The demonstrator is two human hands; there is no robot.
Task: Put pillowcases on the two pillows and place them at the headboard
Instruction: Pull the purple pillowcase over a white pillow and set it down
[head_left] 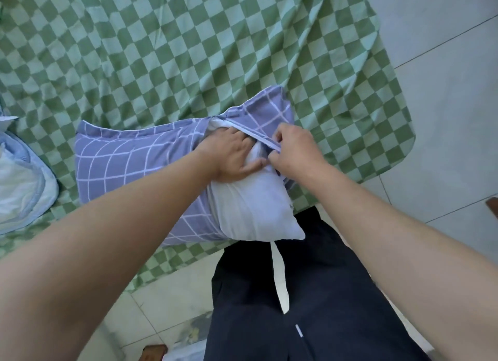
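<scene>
While one white corner of the pillow [258,212] sticks out near the person's dark trousers [310,293], the job is to get that last bit inside the purple checked pillowcase [129,158]. The pillow lies at the near edge of the bed, on the green checked sheet [188,50].

The left hand [231,158] lies on the white pillow with its fingers tucked into the case's opening, pushing the stuffing in. The right hand [293,150] pinches the edge of the opening and lifts it. I cannot see how deep the left fingers go.

To do it well, the right hand should hold the edge up and pull it toward the body, while the left hand squashes the corner small and slides it under. Push into the far corners too, so nothing bunches.

Further left on the bed lies a pale blue and white bundle [21,177], maybe the other pillow.
</scene>
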